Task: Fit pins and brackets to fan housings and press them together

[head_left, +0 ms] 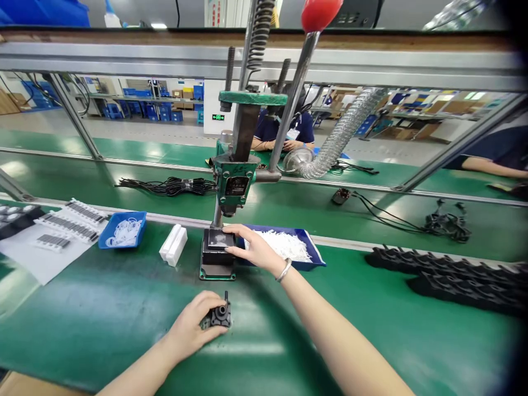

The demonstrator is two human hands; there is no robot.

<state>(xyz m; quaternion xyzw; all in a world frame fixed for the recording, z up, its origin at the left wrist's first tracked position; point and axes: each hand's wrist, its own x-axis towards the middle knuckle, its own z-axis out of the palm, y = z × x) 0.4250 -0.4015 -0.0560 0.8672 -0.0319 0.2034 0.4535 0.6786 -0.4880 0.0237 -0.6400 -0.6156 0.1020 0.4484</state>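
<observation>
My left hand (pixel 193 324) is closed around a small black plastic part (pixel 221 313) on the green bench top. The part has a round raised collar and a thin stem pointing away from me. My right hand (pixel 258 250) reaches to the hand press (pixel 236 184), with thumb and fingers apart. Its fingertips rest at the right edge of the black metal block (pixel 219 240) on the press base. Above that block is the press ram, with a gap between them. The red-knobbed lever (pixel 295 93) stands raised, and neither hand touches it.
A blue tray of white strips (pixel 315 258) lies behind my right hand. Leftward are white blocks (pixel 174 245), a blue tray of white rings (pixel 142 228) and rows of small parts (pixel 68 225). Black parts (pixel 449 275) line the right. Co-workers (pixel 305 129) sit across the bench.
</observation>
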